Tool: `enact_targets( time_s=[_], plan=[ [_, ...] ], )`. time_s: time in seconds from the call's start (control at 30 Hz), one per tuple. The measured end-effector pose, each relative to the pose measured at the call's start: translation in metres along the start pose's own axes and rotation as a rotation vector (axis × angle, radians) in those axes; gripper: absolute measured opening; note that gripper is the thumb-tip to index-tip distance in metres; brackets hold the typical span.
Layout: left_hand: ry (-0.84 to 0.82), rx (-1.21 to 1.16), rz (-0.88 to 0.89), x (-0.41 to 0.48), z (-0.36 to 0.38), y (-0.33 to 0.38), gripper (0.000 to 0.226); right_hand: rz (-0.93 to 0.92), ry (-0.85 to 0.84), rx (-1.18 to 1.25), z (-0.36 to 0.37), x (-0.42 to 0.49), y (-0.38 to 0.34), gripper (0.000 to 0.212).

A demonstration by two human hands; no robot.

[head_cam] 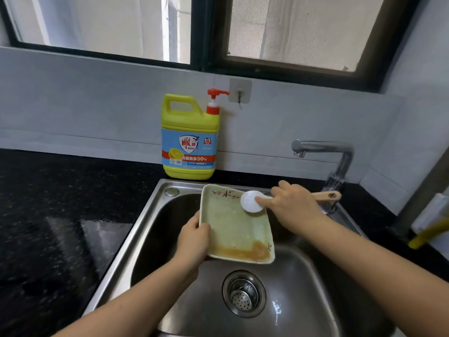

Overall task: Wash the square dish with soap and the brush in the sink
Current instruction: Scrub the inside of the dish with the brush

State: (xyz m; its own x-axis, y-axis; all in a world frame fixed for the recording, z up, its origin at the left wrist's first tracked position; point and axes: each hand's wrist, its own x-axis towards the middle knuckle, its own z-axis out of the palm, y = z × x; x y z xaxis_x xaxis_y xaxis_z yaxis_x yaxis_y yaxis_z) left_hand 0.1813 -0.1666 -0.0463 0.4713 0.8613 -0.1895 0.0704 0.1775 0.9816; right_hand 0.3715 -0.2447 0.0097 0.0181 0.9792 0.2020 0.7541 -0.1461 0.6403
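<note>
A: Entry, left side first. What's on the counter?

B: Black speckled countertop (48,215), wet sheen near the sink edge. Behind the sink (148,215), against the wall, a yellow soap bottle (189,142) stands upright. It has a blue label and a red pump, with the nozzle pointing right toward a wall hook (240,91).

A: Left hand?

B: The left hand (194,237) grips the left edge of the square dish (233,229), thumb over the rim; the fingers go under the dish and are hidden.

A: Dish position?

B: It is held above the steel basin and tilted, near edge lower. Pale green, with a flower motif at the far edge. Brown residue lies pooled along the near edge, thickest at the near right corner. The drain strainer (243,294) sits below and in front of it.

A: Brush?

B: The brush (251,201) has a round white head resting on the dish's far right corner. Its wooden handle runs to the right, with the end sticking out past the hand.

A: Right hand?

B: The right hand (291,205) is curled round the handle, index finger laid along it toward the head.

A: Further right?

B: A chrome faucet (340,161) with its spout swung left. No water is visible at the outlet. Far right, a yellow object (427,234), blurred; cannot identify.
</note>
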Motion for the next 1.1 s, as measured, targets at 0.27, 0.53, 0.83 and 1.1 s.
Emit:
enact_targets(
  time_s=[0.27, 0.53, 0.83, 1.1],
  plan=[
    [0.061, 0.143, 0.087, 0.002, -0.001, -0.003, 0.051, -0.036, -0.168, 0.018, 0.010, -0.006, -0.007, 0.040],
    [0.127, 0.220, 0.126, 0.003, -0.004, -0.001, 0.054, -0.211, -0.311, 0.134, -0.006, -0.040, -0.050, 0.037],
    [0.065, 0.104, 0.178, 0.005, -0.003, -0.005, 0.049, -0.009, -0.113, -0.065, -0.004, 0.001, -0.005, 0.019],
    [0.085, -0.013, 0.246, 0.005, -0.004, -0.003, 0.049, -0.020, 0.006, -0.077, -0.018, 0.003, 0.010, 0.022]
  ],
)
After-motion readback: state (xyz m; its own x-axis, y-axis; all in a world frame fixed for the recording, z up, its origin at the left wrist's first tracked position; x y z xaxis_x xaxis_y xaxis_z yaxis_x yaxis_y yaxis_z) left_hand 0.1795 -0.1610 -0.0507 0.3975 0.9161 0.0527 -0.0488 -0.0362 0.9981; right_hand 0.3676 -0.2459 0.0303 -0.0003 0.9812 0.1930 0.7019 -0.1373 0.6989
